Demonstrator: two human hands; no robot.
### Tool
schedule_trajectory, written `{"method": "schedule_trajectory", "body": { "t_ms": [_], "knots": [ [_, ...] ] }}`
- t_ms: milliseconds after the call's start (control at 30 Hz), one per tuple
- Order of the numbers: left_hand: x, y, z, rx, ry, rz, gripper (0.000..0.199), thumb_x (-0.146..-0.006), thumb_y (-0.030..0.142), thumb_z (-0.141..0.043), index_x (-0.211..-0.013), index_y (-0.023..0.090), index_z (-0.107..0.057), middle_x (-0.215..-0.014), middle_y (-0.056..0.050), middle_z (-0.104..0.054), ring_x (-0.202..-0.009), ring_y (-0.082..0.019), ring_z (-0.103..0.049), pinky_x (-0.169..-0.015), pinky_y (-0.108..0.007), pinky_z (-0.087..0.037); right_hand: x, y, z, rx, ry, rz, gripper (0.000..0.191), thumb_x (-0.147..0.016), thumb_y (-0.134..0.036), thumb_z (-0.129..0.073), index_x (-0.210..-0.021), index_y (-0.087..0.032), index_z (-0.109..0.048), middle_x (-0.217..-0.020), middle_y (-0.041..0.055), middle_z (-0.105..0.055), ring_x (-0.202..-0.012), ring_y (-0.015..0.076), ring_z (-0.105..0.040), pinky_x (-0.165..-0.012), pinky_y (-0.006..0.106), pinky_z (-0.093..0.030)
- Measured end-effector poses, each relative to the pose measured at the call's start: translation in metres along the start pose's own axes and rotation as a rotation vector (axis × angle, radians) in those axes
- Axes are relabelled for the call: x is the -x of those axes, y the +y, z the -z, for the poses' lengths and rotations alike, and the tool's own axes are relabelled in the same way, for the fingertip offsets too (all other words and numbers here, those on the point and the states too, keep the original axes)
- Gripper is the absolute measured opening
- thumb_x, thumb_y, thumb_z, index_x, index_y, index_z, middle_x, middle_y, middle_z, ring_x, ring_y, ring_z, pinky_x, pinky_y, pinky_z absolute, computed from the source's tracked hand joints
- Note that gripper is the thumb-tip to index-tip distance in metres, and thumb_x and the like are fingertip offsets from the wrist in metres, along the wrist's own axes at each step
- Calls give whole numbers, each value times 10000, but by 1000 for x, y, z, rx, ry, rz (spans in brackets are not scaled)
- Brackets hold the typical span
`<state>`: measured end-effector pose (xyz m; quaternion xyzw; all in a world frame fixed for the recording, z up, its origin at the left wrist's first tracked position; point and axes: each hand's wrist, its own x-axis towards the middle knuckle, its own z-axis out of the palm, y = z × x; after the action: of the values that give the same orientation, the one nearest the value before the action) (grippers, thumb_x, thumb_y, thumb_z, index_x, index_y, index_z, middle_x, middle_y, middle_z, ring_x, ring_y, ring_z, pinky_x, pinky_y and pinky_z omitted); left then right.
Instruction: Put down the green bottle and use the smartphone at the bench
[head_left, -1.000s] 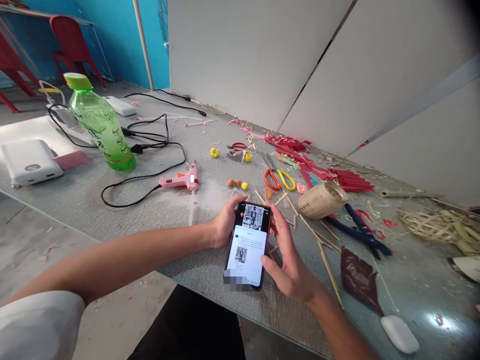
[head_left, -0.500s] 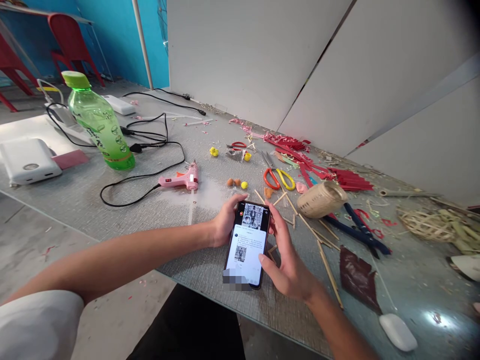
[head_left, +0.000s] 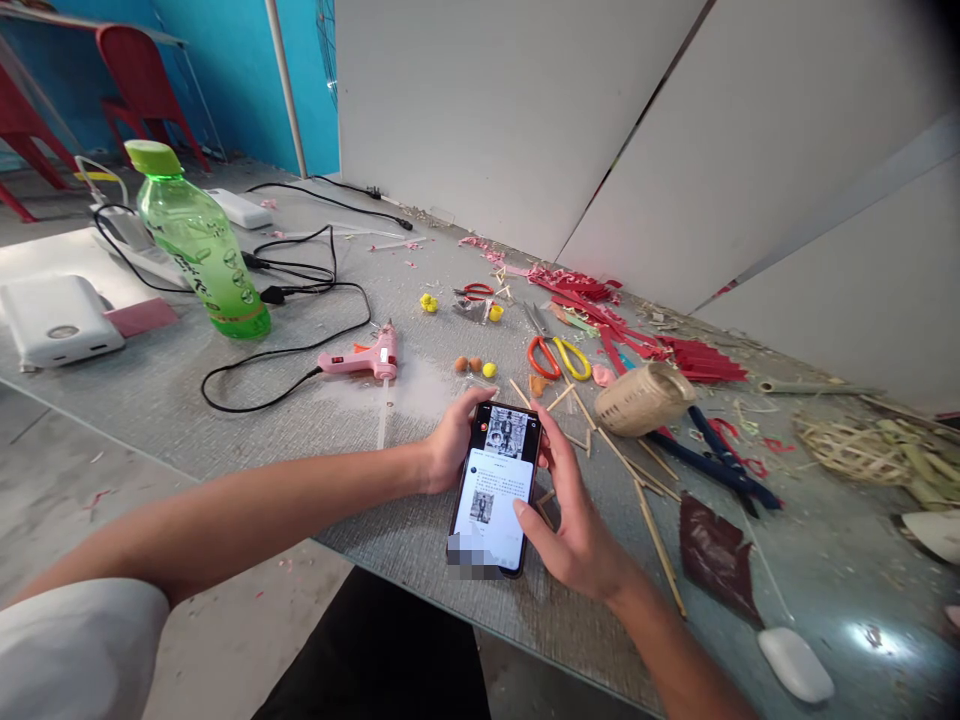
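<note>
A black-edged phone [head_left: 495, 490] with a lit screen is held upright over the front edge of the grey table. The screen shows a picture at the top and lines of text with a smaller picture below. My left hand [head_left: 451, 445] is closed on the phone's left side, its thumb at the top corner. On the other side, my right hand [head_left: 574, 520] grips the upper right edge with its fingers, and its thumb lies over the screen's right part. Beyond the phone are small brown balls [head_left: 468, 365] and a yellow ball [head_left: 489, 370].
A pink glue gun [head_left: 364, 358] and green bottle [head_left: 199, 245] stand left on the table [head_left: 300, 440]. Scissors [head_left: 556, 356], thin sticks [head_left: 656, 535], a tan roll [head_left: 645, 398], blue-handled pliers [head_left: 720, 465], red strips [head_left: 697, 360] and a white case [head_left: 795, 664] lie right.
My right thumb has shifted slightly left over the screen. The phone and my left hand stay nearly where they were.
</note>
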<state>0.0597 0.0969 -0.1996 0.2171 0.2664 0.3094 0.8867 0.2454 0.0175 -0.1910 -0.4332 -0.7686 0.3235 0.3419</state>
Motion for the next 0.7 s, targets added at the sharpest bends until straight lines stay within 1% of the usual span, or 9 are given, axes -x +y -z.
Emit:
{"method": "schedule_trajectory", "body": {
  "t_ms": [233,400,533,700],
  "knots": [
    [1,1,-2,3,-1,4,616,-800,698,-590,-1013,137,-725,-744,-107,-749,-691,-261,-695,-649,-343,-483,-1,1,-3,6,31,-13,838,-1003,-321,-558,-1672,-335,-55,-1741,42,-118,-1581,351,-206,-1289,659,-223],
    [1,1,-2,3,5,2,619,-790,700,-599,-1015,137,-722,-744,-106,-746,-689,-261,-688,-658,-344,-473,-2,0,-3,7,30,-17,839,-1005,-323,-559,-1673,-332,-52,-1732,54,-144,-1581,351,-204,-1286,660,-233],
    [1,1,-4,-3,39,23,634,-790,701,-578,-1022,128,-718,-747,-111,-741,-696,-259,-681,-683,-348,-471,-1,0,-3,-4,32,-26,832,-1004,-312,-559,-1670,-344,-61,-1732,47,-144,-1583,353,-198,-1284,674,-226],
    [1,1,-5,10,34,23,639,-788,699,-585,-1025,121,-717,-767,-115,-745,-702,-258,-681,-697,-350,-472,0,2,-2,-3,23,-19,839,-1002,-301,-553,-1671,-340,-47,-1738,38,-121,-1591,348,-178,-1292,664,-207]
  ]
}}
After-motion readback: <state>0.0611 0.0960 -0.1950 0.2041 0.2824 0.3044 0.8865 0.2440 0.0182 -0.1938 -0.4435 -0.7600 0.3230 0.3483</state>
